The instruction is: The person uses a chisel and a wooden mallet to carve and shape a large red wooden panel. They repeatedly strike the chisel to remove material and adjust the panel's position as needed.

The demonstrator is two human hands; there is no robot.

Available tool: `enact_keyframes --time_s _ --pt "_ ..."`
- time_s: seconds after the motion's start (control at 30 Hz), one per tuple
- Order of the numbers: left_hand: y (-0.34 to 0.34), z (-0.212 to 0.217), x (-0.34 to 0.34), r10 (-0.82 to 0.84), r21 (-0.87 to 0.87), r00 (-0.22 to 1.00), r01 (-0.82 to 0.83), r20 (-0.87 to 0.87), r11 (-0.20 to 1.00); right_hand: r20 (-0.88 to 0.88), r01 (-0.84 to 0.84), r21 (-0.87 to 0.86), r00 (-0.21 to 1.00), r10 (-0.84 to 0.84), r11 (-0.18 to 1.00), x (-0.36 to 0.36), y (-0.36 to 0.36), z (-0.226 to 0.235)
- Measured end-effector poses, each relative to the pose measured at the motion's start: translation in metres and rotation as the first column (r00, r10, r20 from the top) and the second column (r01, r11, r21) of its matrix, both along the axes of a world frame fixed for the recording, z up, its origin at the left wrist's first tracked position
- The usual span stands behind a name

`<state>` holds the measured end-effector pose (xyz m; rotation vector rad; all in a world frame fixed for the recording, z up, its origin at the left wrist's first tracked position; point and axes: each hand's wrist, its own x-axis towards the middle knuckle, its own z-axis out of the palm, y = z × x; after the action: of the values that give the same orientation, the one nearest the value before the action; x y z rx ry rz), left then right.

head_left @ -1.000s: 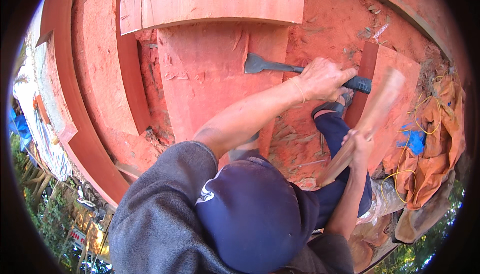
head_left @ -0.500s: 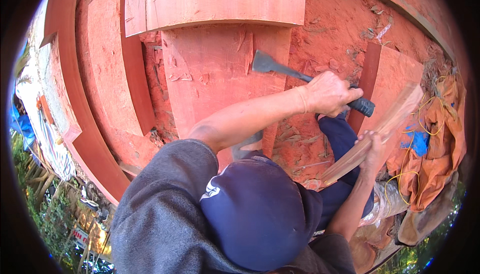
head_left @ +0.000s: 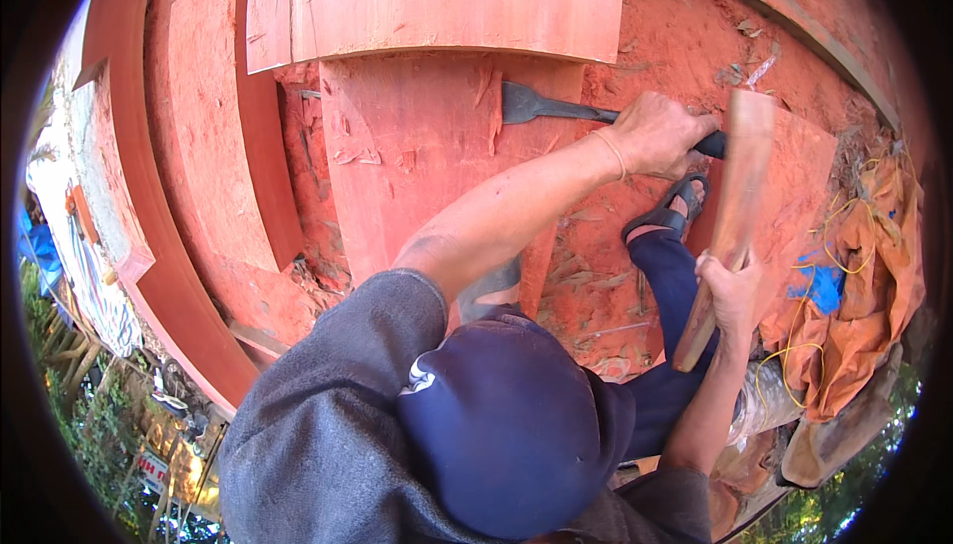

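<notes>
My left hand [head_left: 657, 135] is closed round a wide-bladed chisel [head_left: 576, 110] with a dark handle. Its flat blade lies over a reddish wooden board [head_left: 437, 187], beside a curled shaving [head_left: 488, 109]. In my right hand [head_left: 731, 289] is a wooden club [head_left: 747, 177], fingers wrapped round its lower part. The club stands nearly upright in the picture and covers the end of the chisel handle; I cannot tell whether they touch.
A thick curved wood block [head_left: 437, 3] lies across the board's far end. More cut timber [head_left: 223, 117] is on the left, and another block [head_left: 799, 162] on the right. An orange tarp [head_left: 859, 296] with yellow cord lies at far right. Red sawdust covers the ground.
The club has swung left and turned more upright, up to the chisel's handle end. The chisel has shifted slightly and lies more level. My left hand has kept its hold.
</notes>
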<state>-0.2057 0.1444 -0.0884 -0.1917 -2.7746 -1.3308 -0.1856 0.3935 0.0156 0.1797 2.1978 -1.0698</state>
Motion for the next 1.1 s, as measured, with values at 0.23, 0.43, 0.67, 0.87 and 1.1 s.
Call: enact_keyframes --time_s 0.23,0.43,0.67,0.87,1.1 --pt "-0.001 0.008 0.008 -0.005 0.060 1.000 0.006 -0.023 0.998 -0.019 0.589 -0.462 0.741 -0.672 0.663 -0.018 0.005 0.005" --pt "-0.001 0.004 0.007 -0.037 0.027 0.999 0.037 0.021 0.999 -0.042 0.129 0.100 0.991 -0.125 0.987 -0.001 0.009 0.002" --pt "-0.004 0.002 0.005 -0.042 0.029 0.998 0.041 0.048 0.999 0.014 0.566 -0.262 0.812 -0.583 0.782 0.005 0.006 -0.008" --pt "0.002 0.009 0.018 -0.034 -0.004 0.998 0.034 0.048 0.999 0.030 0.186 0.062 0.982 -0.188 0.981 0.015 0.021 -0.010" --pt "-0.004 0.007 0.000 -0.067 -0.024 0.997 0.066 -0.030 0.998 0.035 0.531 -0.125 0.847 -0.531 0.838 0.000 0.031 -0.012"
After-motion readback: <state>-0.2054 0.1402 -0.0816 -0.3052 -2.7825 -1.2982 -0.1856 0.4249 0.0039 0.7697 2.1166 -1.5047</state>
